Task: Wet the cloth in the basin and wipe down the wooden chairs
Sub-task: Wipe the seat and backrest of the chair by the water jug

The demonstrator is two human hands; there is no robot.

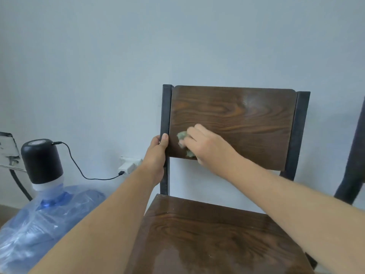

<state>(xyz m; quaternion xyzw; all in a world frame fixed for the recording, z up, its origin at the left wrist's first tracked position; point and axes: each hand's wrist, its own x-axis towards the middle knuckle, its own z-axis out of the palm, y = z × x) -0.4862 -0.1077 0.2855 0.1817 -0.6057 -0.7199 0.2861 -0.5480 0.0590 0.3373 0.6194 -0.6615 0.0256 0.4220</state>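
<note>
A dark wooden chair (237,115) with a black metal frame stands against the pale wall. Its seat (207,234) shines wet in patches. My left hand (158,151) grips the frame's left post just beside the backrest's lower left corner. My right hand (205,145) presses a small crumpled greenish cloth (182,137) flat against the lower left part of the backrest; most of the cloth is hidden under my fingers. No basin is in view.
A large blue water bottle (49,218) with a black pump cap (41,159) stands at the left, its cable running to a white wall plug (128,165). Part of another dark chair frame (353,165) shows at the right edge.
</note>
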